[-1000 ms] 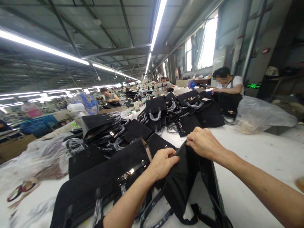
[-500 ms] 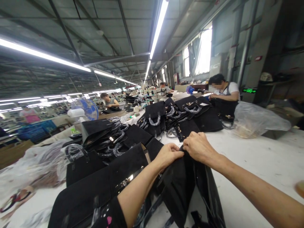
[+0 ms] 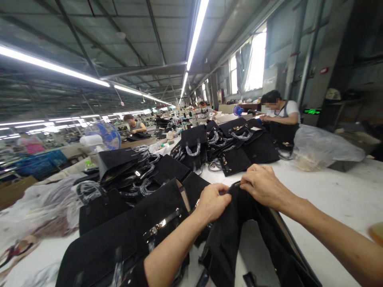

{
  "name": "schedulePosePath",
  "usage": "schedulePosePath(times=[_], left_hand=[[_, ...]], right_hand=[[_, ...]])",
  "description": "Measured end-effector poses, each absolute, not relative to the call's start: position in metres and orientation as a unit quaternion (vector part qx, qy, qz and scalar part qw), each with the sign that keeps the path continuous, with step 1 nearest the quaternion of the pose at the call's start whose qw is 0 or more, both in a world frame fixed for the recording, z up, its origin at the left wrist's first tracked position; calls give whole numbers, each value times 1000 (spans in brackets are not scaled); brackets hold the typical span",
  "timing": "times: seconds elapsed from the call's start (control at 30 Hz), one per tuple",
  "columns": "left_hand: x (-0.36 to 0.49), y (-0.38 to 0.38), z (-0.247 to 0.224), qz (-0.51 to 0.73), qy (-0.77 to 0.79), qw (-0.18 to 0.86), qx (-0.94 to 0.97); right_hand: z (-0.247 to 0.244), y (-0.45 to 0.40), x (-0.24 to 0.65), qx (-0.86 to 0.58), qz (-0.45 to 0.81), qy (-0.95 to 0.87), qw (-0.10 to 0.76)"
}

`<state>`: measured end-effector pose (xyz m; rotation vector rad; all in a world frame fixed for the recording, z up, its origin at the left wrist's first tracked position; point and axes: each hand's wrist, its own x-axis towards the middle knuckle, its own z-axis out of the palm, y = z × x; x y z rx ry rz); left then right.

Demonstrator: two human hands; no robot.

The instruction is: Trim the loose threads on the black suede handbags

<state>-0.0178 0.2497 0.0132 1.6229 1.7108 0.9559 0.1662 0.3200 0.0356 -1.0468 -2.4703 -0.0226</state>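
A black bag piece (image 3: 227, 235) hangs bent in an arch between my hands, its upper edge pinched on both sides. My left hand (image 3: 214, 199) grips it at the left with the thumb along the edge. Closed on the same edge, a little further right and higher, is my right hand (image 3: 260, 184). Under and beside my left forearm lies a large black bag (image 3: 119, 235) with a metal clasp. Behind my hands, more black bags (image 3: 194, 137) with plastic-wrapped handles are heaped on the white table (image 3: 335, 199).
Crumpled clear plastic (image 3: 44, 215) lies at the left, and a clear plastic bag (image 3: 320, 147) at the right. A blue fan (image 3: 107, 135) stands behind the left heap. A person (image 3: 281, 109) works across the table at the right; another (image 3: 134, 124) sits further back.
My hands have moved apart along the edge, my right hand going right. The black piece between them has spread from a narrow fold into a wider arch. The view has shifted slightly.
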Motion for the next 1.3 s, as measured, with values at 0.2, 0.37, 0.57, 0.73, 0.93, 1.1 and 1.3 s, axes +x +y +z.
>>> schedulePosePath(times=[0.2,0.37,0.57,0.73,0.93,1.1,1.3], left_hand=[[-16,254,17,363,622,325,613],[-16,256,19,348,601,343,633],[-14,258,18,361,599,350,624],[-14,259,18,397,561,412,597],[-8,277,19,423,586,382,576],[-7,285,18,389,658,220,606],[-41,265,27,437,713,157,525]], right_hand=[[39,320,162,-393,-26,-893,219],[40,318,161,-405,-17,-889,213],[38,318,161,-410,-20,-886,214],[41,315,158,-425,-30,-880,211],[39,317,149,-420,-43,-880,219],[41,318,147,-420,14,-871,254],[41,279,195,-413,242,-796,371]])
